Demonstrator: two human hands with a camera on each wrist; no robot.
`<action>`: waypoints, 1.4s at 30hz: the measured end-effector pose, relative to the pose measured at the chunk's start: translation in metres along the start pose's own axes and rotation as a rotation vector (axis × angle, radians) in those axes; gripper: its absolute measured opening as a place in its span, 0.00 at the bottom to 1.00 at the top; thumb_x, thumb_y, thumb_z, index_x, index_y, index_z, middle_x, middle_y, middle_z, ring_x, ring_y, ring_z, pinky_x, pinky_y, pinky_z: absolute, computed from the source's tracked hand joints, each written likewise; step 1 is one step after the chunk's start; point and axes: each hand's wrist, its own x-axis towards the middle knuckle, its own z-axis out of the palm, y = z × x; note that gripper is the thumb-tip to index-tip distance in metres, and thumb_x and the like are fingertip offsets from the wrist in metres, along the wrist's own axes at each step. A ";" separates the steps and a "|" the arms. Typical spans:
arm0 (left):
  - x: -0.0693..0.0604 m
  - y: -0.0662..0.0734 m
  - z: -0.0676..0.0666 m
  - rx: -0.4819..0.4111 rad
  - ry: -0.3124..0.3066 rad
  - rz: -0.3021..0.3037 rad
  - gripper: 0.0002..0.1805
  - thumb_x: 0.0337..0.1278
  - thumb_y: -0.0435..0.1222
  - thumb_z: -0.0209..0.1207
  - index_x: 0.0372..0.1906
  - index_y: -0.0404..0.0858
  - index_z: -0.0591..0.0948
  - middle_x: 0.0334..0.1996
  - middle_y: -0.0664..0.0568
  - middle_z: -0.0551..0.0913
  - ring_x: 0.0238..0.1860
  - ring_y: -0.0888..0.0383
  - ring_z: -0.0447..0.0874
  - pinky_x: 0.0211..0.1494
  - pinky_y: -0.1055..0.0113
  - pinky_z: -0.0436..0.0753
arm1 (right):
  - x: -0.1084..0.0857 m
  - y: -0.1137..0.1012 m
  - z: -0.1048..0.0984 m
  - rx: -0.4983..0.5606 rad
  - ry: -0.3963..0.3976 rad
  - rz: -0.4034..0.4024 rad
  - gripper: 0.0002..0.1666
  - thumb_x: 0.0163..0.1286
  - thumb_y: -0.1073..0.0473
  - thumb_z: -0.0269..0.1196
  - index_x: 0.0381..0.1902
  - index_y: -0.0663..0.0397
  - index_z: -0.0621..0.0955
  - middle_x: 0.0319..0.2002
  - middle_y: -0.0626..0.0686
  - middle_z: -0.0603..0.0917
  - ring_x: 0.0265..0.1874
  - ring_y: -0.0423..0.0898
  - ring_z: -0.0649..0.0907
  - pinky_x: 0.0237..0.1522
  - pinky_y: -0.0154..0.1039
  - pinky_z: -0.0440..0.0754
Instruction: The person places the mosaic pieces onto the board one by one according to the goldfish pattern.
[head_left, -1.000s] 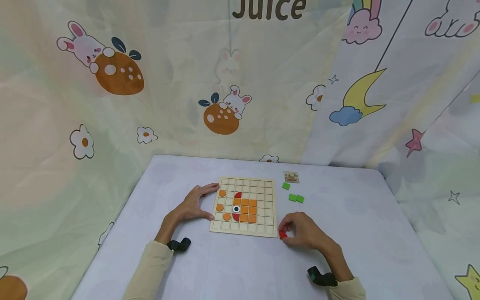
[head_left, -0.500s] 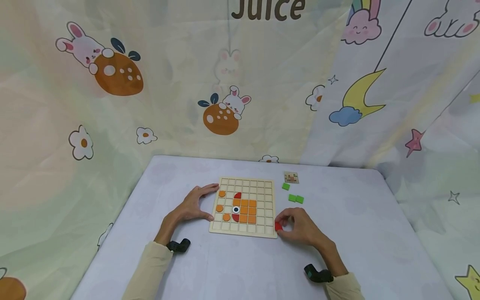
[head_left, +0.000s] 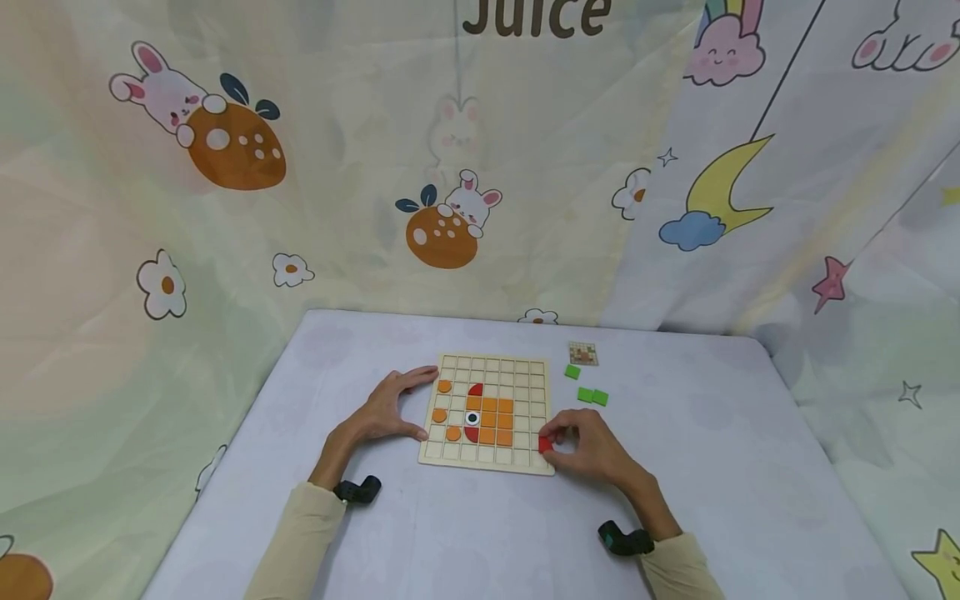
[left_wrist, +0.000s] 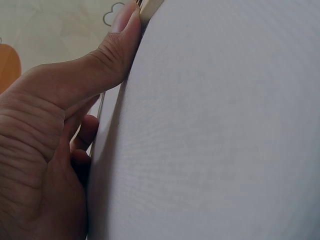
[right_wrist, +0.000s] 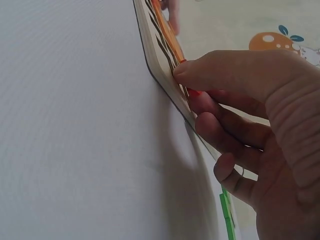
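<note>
A square wooden grid board (head_left: 528, 376) lies on the table. On it are a block of orange square tiles (head_left: 495, 422), a round eye tile (head_left: 472, 418), red quarter-circle tiles (head_left: 476, 390) and orange discs (head_left: 445, 387). My left hand (head_left: 384, 408) spreads thumb and forefinger against the board's left edge; in the left wrist view its thumb (left_wrist: 107, 57) touches the board's corner. At the right edge my right hand (head_left: 592, 446) pinches a red tile (head_left: 545, 444) over the board's lower right cells. Fingers hide most of that tile in the right wrist view.
Several green square tiles (head_left: 585, 394) lie right of the board. Behind them is a small patterned card (head_left: 582, 354). The white-covered table (head_left: 480, 542) ends at a printed cloth backdrop (head_left: 337, 167).
My right hand has moved left and away from me with the red tile, from beside the board to over its right edge. The left hand has stayed in place.
</note>
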 end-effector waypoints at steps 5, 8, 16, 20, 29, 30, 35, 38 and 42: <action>0.000 0.002 -0.001 -0.003 -0.001 -0.002 0.64 0.34 0.51 0.89 0.82 0.44 0.72 0.85 0.48 0.69 0.61 0.49 0.71 0.64 0.50 0.69 | 0.005 -0.001 0.003 -0.013 -0.003 0.000 0.13 0.60 0.63 0.80 0.43 0.46 0.91 0.35 0.41 0.89 0.36 0.43 0.83 0.42 0.33 0.80; 0.000 0.003 -0.001 -0.001 -0.002 0.002 0.64 0.33 0.51 0.89 0.82 0.44 0.72 0.85 0.47 0.68 0.60 0.49 0.70 0.63 0.51 0.69 | 0.008 -0.001 0.004 -0.020 -0.005 0.002 0.13 0.60 0.62 0.80 0.42 0.45 0.91 0.35 0.40 0.88 0.36 0.43 0.83 0.41 0.34 0.80; 0.001 0.003 -0.002 -0.009 -0.001 -0.004 0.64 0.33 0.51 0.90 0.83 0.45 0.72 0.85 0.49 0.69 0.61 0.50 0.70 0.64 0.50 0.69 | 0.012 -0.004 0.006 -0.034 0.006 0.011 0.14 0.60 0.62 0.79 0.44 0.45 0.92 0.37 0.40 0.89 0.36 0.43 0.83 0.42 0.34 0.80; 0.001 0.004 -0.002 -0.005 -0.002 -0.010 0.64 0.34 0.51 0.89 0.83 0.45 0.72 0.85 0.50 0.68 0.61 0.50 0.70 0.65 0.49 0.70 | 0.014 -0.005 0.007 -0.054 0.016 0.004 0.16 0.61 0.61 0.80 0.48 0.46 0.93 0.37 0.39 0.89 0.37 0.41 0.83 0.42 0.34 0.80; 0.000 0.001 0.000 0.011 0.005 -0.012 0.64 0.33 0.51 0.90 0.82 0.45 0.73 0.85 0.51 0.68 0.59 0.52 0.70 0.63 0.53 0.69 | 0.014 -0.005 0.011 -0.067 0.030 -0.032 0.16 0.59 0.61 0.81 0.46 0.44 0.94 0.34 0.40 0.89 0.35 0.38 0.82 0.40 0.33 0.78; 0.000 0.001 0.000 0.010 0.004 -0.012 0.64 0.33 0.51 0.90 0.82 0.45 0.73 0.85 0.51 0.68 0.59 0.52 0.70 0.63 0.53 0.69 | 0.015 -0.005 0.011 -0.068 0.032 -0.039 0.16 0.59 0.61 0.82 0.46 0.45 0.94 0.34 0.40 0.89 0.35 0.38 0.82 0.40 0.33 0.78; 0.001 0.000 0.001 0.008 0.003 -0.010 0.64 0.32 0.51 0.90 0.82 0.46 0.73 0.85 0.51 0.68 0.60 0.52 0.70 0.64 0.51 0.70 | 0.015 -0.007 0.012 -0.086 0.029 -0.049 0.16 0.59 0.59 0.83 0.46 0.47 0.94 0.35 0.40 0.89 0.35 0.37 0.82 0.40 0.33 0.79; 0.001 -0.001 0.001 0.008 0.006 -0.005 0.64 0.32 0.51 0.90 0.82 0.46 0.73 0.85 0.50 0.69 0.61 0.51 0.71 0.65 0.51 0.70 | 0.016 -0.008 0.013 -0.093 0.017 -0.040 0.17 0.59 0.59 0.84 0.47 0.47 0.94 0.36 0.39 0.89 0.35 0.36 0.82 0.41 0.32 0.80; 0.001 -0.001 0.001 0.007 0.005 0.000 0.64 0.33 0.51 0.90 0.82 0.45 0.72 0.85 0.49 0.69 0.63 0.49 0.71 0.66 0.50 0.70 | 0.018 -0.007 0.014 -0.094 0.001 -0.029 0.18 0.58 0.59 0.85 0.47 0.47 0.94 0.36 0.38 0.89 0.35 0.35 0.81 0.42 0.32 0.81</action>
